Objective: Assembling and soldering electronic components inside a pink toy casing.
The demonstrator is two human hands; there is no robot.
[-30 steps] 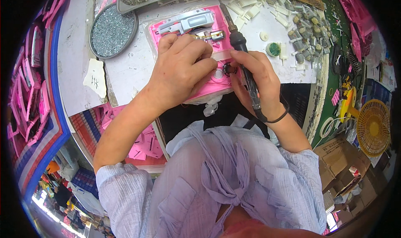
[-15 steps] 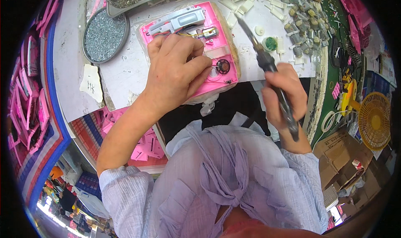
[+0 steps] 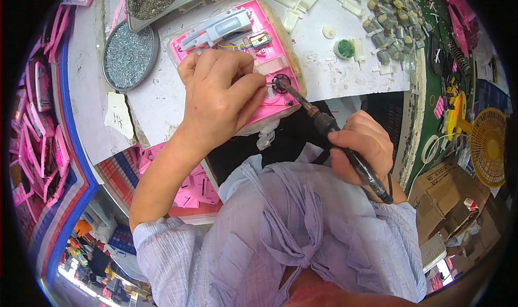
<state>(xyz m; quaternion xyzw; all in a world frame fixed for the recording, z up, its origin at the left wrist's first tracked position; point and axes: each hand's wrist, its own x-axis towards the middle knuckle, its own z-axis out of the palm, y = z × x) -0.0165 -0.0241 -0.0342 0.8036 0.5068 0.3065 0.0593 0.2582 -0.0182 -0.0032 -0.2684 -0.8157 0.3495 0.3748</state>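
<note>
A pink plastic housing (image 3: pixel 292 62) lies on a padded block on the worktable. It holds a long grey module (image 3: pixel 222 28), a small motor (image 3: pixel 261 39) with thin wires, and a small round dark speaker (image 3: pixel 279 83). Over the housing's lower left part, my left hand (image 3: pixel 218 91) pinches a thin wire beside the speaker; its fingertips partly hide the wire. My right hand (image 3: pixel 365 145) grips a soldering iron (image 3: pixel 326 123) by its dark handle. The iron's tip reaches in from the right and is at the speaker, apparently touching it.
Left of the housing stands a round dish (image 3: pixel 129 56) of small screws; a metal tray (image 3: pixel 156 0) is behind it. A green solder-paste pot (image 3: pixel 343 49) sits at right, near white plastic parts (image 3: pixel 295 5) and a pile of small motors (image 3: pixel 391 35). A yellow fan (image 3: pixel 487 145) stands far right.
The soldering iron has swung down and left, its tip moving from above the white parts to the speaker. My left hand keeps its pinch by the speaker. The whole view has shifted slightly.
</note>
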